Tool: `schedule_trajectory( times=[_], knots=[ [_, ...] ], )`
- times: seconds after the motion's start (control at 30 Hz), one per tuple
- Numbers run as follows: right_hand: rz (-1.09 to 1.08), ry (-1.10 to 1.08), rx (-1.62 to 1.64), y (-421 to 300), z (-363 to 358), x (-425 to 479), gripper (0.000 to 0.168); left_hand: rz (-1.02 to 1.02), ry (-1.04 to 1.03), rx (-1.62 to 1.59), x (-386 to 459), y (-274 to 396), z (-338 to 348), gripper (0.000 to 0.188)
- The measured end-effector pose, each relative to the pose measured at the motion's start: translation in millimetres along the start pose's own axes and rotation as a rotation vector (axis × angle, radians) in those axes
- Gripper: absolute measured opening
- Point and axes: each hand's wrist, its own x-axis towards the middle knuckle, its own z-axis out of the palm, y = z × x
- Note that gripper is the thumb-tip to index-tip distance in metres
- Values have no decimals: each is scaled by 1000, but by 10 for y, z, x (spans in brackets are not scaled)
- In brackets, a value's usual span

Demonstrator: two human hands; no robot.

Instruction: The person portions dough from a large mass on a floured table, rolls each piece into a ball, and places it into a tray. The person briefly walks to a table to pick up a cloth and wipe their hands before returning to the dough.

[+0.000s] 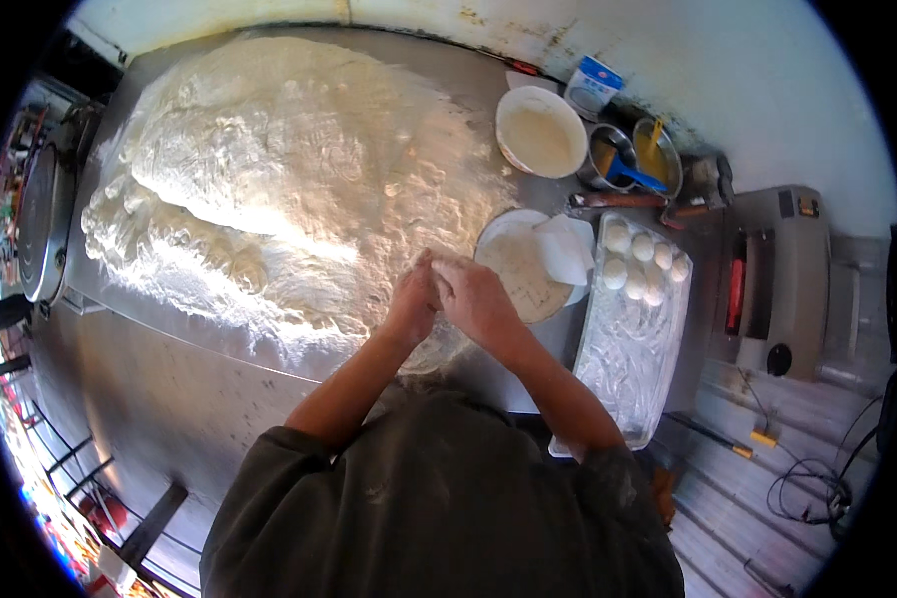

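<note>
My left hand (415, 300) and my right hand (475, 297) meet at the fingertips above the near right part of a large floured dough mass (269, 134). The fingers curl inward, and whatever is between them is hidden. Loose white flour (217, 299) lies along the near edge of the dough. Close beside my right hand is a round tub of flour (516, 258), with a white sheet or bag (564, 247) over its right side. Farther right, a floured tray (632, 366) holds several round dough balls (635, 261) at its far end.
Along the wall stand a white bowl of pale batter or flour (541, 134), a blue and white packet (593, 86) and metal pots (656, 161) with utensils. A grey appliance (785, 284) is at right, with cables (807, 486) below. A round metal pan (41, 224) sits far left.
</note>
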Motion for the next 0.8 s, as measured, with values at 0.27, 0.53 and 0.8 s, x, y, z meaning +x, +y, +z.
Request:
schedule_trajectory(
  times=[0.27,0.53,0.8],
  knots=[
    [-176,100,-185,495,825,1321,13,89,155,-178,-192,583,-204,41],
    [-66,150,98,434,904,1560,13,126,174,-191,-55,868,-348,49],
    [-147,76,36,55,308,404,29,-19,-117,-126,-86,807,-16,43]
  ],
)
